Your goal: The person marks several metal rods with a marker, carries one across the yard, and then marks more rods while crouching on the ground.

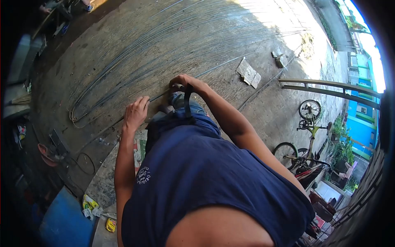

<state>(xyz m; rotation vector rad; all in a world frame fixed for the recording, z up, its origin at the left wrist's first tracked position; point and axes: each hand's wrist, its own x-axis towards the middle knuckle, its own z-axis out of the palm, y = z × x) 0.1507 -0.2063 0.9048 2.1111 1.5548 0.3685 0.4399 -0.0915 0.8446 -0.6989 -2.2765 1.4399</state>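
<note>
A long thin metal rod [158,97] runs slantwise across the floor beyond my body. My left hand [137,112] is curled round it on the left, with the fingertips partly hidden. Farther right, my right hand [187,83] bends over the same rod, its fingers closed. A black strap [187,103] hangs between my right wrist and my waist. Below the hands are my dark blue shirt [193,160] and trousers.
Long rods [123,61] lie bent in a loop across the concrete. Broken slabs [248,73] and a metal frame [329,88] are to the right, above a bicycle [308,131]. A blue panel [68,218] stands lower left. Another person's foot [89,8] shows upper left.
</note>
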